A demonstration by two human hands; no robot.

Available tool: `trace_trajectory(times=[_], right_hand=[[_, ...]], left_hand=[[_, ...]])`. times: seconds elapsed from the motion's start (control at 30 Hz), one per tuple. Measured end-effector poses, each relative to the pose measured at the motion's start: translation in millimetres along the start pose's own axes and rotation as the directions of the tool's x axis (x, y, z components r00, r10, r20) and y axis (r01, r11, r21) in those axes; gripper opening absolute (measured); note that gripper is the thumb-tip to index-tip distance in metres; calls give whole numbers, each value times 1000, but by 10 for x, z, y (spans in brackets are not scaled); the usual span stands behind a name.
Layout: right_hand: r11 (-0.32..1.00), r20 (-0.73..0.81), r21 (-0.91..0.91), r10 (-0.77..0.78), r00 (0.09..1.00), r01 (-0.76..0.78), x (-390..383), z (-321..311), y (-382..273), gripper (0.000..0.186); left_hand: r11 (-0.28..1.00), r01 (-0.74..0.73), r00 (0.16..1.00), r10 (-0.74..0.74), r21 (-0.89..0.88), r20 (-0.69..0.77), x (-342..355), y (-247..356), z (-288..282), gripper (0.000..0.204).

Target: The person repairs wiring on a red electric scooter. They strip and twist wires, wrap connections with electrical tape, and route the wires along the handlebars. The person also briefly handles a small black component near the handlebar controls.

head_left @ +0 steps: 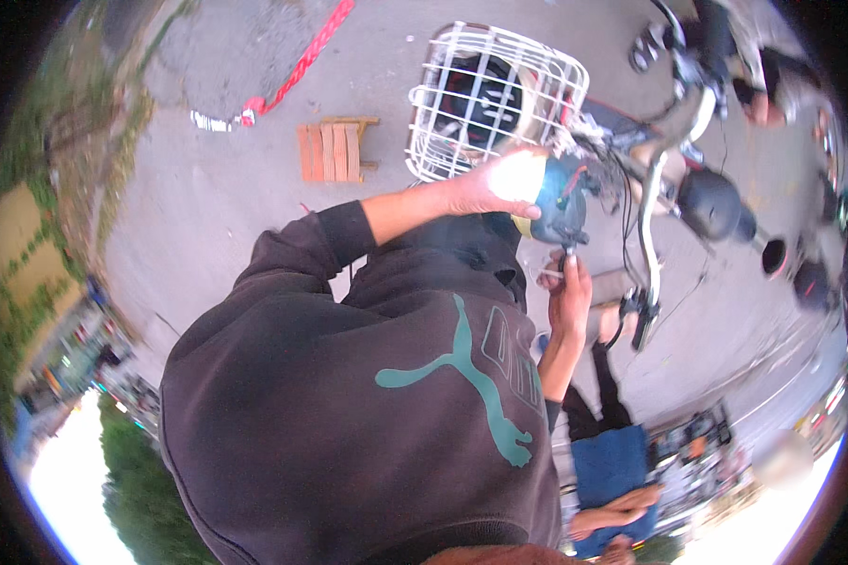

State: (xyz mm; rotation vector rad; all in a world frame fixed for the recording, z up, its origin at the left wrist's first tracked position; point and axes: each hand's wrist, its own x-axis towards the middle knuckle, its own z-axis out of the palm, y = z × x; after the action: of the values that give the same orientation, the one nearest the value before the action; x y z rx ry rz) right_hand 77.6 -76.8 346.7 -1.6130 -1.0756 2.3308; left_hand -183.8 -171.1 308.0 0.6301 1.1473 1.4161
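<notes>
My left hand (485, 188) is closed around the lit side of a round, dark lamp housing (563, 202) with wires showing at its back. White glare hides part of my fingers and the lamp's front. Close below the housing, my right hand (569, 292) has its thumb and fingers pinched at a small metal piece on the lamp's edge, too small to name. A thin white stick-like thing (550, 273) shows by those fingers. Just right of both hands stands a bike with a silver handlebar (648, 207) and a black grip (644, 330).
A white wire basket (490, 94) with dark things inside is beyond my left hand. Farther left are a small slatted wooden stool (334, 153) and a red braided strap (306, 71). Cables hang by the handlebar. A person in blue (612, 480) is at lower right; others are at upper right.
</notes>
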Motion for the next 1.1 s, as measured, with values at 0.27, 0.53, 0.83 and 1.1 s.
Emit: trace_trajectory(times=[0.27,0.53,0.83,1.1], right_hand=[[771,-48,-636,15,999,-42,-300,454,-537,39],[-544,194,-839,-285,939,8,-354,646,-583,31],[780,-138,-624,-59,989,-40,-277,153,-294,38],[667,-97,-745,-139,986,20,-174,419,-147,27]], left_hand=[[793,280,943,-334,-541,-2,-259,-109,27,80],[714,401,886,-462,-573,44,-268,-163,4,103],[803,321,930,-367,-502,9,-182,-158,35,94],[872,210,973,-232,-442,5,-81,-457,-132,85]])
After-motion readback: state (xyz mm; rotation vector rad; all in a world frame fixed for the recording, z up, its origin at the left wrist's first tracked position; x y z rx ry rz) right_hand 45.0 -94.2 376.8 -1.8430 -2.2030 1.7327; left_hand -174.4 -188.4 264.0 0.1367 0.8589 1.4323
